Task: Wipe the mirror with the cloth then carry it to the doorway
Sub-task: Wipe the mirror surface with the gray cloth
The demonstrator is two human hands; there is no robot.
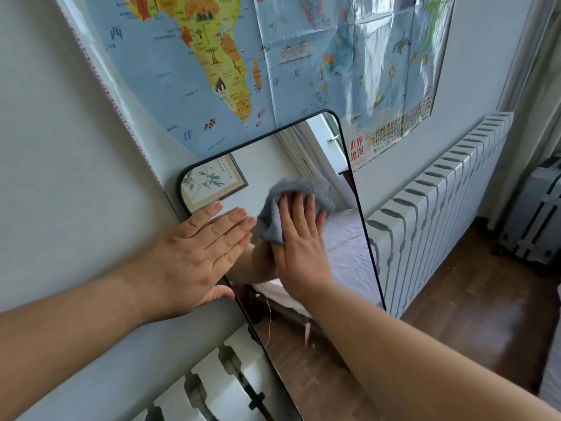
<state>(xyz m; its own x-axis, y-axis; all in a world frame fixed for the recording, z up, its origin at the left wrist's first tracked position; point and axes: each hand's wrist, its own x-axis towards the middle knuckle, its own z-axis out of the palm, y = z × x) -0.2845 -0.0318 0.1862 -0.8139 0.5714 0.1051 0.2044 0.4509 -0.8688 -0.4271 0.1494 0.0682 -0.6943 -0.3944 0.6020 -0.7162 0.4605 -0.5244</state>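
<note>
Pale grey-green wall fills the background, with a large colourful laminated world map (258, 56) pinned above and a white ribbed radiator (440, 202) running along its foot. Against this wall leans the tall rectangular mirror with a thin black rounded frame (340, 256), tilted back so it rests on its own weight.

At the centre, the right hand (300, 238) presses a crumpled grey microfibre cloth (299, 192) flat to the glass: its grip is not a closed fist but a spread palm, fingers extended over the cloth and pinning it, which suits rubbing with even pressure. The cloth sits in the upper half of the mirror, bunched above the fingertips.

Just beside it, the left hand (206, 250) lies open and flat across the mirror's left edge, thumb curled around the frame, holding nothing else. Probably this braces the leaning mirror so that the wiping pressure does not slide or rock it.

Wiping looks under way; carrying to the doorway is not yet begun.
</note>
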